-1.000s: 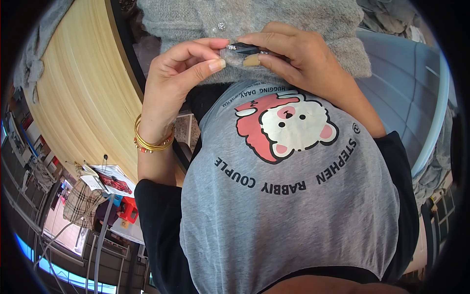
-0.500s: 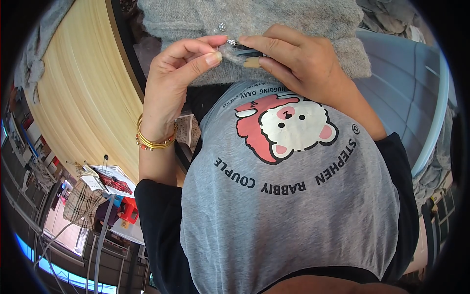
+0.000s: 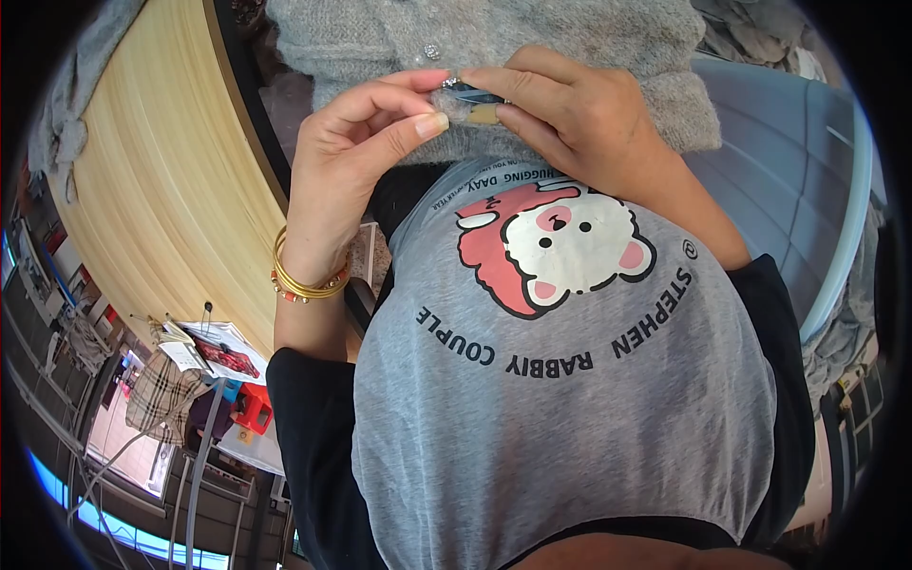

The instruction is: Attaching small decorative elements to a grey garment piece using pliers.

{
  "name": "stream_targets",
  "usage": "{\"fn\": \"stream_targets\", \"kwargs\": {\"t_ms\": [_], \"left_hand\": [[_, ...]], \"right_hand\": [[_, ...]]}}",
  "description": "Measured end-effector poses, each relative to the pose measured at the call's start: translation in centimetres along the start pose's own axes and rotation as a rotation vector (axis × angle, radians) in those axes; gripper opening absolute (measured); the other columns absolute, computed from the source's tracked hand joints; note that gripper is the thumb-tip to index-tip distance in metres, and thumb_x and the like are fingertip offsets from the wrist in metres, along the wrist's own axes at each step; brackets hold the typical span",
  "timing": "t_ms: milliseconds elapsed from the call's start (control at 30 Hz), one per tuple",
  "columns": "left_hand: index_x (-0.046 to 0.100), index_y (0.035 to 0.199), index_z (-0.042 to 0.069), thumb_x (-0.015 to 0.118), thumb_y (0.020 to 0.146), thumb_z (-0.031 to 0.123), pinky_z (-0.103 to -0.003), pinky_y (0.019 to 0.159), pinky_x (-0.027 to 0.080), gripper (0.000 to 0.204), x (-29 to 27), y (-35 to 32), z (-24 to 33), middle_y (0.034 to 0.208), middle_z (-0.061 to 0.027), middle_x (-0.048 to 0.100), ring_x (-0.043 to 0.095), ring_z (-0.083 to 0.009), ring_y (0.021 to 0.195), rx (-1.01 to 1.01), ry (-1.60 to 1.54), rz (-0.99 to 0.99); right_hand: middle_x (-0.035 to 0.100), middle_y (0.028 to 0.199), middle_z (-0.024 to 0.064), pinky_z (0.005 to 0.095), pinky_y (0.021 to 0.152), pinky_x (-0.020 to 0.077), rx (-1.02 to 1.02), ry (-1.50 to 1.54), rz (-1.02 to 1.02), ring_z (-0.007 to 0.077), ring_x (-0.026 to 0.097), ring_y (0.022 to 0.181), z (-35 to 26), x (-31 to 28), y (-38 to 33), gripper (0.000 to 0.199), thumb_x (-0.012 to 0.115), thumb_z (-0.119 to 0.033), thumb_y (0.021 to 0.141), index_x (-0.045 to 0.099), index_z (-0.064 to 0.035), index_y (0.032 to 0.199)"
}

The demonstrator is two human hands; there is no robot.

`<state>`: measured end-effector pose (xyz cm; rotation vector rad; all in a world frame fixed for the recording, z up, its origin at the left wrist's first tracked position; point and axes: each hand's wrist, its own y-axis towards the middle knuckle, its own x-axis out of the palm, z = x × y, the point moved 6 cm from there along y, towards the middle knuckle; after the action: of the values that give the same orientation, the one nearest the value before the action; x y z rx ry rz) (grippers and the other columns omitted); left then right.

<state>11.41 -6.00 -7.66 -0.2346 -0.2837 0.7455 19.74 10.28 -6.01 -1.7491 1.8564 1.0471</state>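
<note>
A grey fuzzy knit cardigan (image 3: 608,28) lies folded under my hands, with a sparkling silver button (image 3: 431,51) on it. My left hand (image 3: 366,133) pinches the knit, its index fingertip beside a second sparkling button (image 3: 451,84). In my right hand (image 3: 579,109) is a small pair of dark-bladed thread snips (image 3: 478,96), mostly hidden by the fingers. The blades point left, just below that second button. A tan wrap (image 3: 483,114) covers the right thumb's tip. Whether a thread lies between the blades is too small to tell.
A pale wooden tabletop (image 3: 152,142) with a dark edge curves along the left. Papers and a notebook (image 3: 214,351) rest near its lower end. To the right stands a large blue-grey plastic tub (image 3: 779,180), with more grey knitwear (image 3: 769,33) beyond it.
My left hand has shifted slightly right and its thumb has moved toward the snips. The snips have changed angle a little beneath the button.
</note>
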Motion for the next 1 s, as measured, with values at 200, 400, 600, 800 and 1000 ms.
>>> {"fn": "stream_targets", "kwargs": {"t_ms": [200,400,600,800,1000], "left_hand": [[0.069,0.094,0.001,0.069,0.087,-0.001,-0.024,0.086,0.052,0.008,0.3,-0.3,0.4,0.12,-0.0113,0.065,0.062,-0.0112,0.098,-0.015,0.037,-0.001],[0.068,0.09,-0.002,0.066,0.093,0.021,-0.021,0.069,0.045,0.024,-1.5,1.0,1.2,0.101,-0.0075,0.067,0.057,-0.0058,0.083,-0.041,0.472,0.003],[0.061,0.112,0.0,0.073,0.087,0.024,-0.028,0.063,0.049,0.037,-4.4,5.6,7.0,0.11,-0.0125,0.062,0.057,-0.0105,0.065,0.346,1.122,0.406],[0.046,0.137,-0.006,0.072,0.07,0.065,-0.041,0.096,0.048,0.101,-7.7,13.4,6.2,0.134,-0.0299,0.049,0.058,-0.0398,0.116,0.099,1.134,0.324],[0.055,0.129,0.0,0.075,0.069,0.055,-0.042,0.09,0.051,0.084,-6.7,19.9,3.3,0.114,-0.0239,0.065,0.064,-0.0381,0.107,-0.031,1.469,0.168]], "right_hand": [[0.063,0.086,0.0014,0.0307,0.054,0.0505,-0.011,0.039,-0.042,0.0195,0.063,0.063,0.0,-0.2,0.0,0.035,0.07,-0.01,0.08,0.069,-0.014,0.114],[0.062,0.086,0.0046,0.0323,0.055,0.0507,0.033,0.111,-0.111,0.0219,0.064,0.065,0.7,0.1,-0.3,0.037,0.07,-0.01,0.078,0.067,-0.0113,0.115],[0.063,0.088,0.0054,0.0304,0.059,0.0515,0.111,0.198,-0.144,0.0206,0.065,0.069,2.2,0.1,-0.6,0.038,0.07,-0.009,0.079,0.065,-0.0089,0.116],[0.063,0.085,0.0065,0.0292,0.061,0.0517,0.169,0.277,-0.114,0.0189,0.065,0.072,3.3,-0.7,-0.3,0.037,0.07,-0.007,0.079,0.065,-0.0083,0.116],[0.061,0.082,0.0074,0.0286,0.06,0.0505,0.167,0.304,-0.072,0.0181,0.063,0.069,4.3,-1.0,-0.3,0.036,0.072,-0.007,0.078,0.066,-0.0068,0.114]]}}
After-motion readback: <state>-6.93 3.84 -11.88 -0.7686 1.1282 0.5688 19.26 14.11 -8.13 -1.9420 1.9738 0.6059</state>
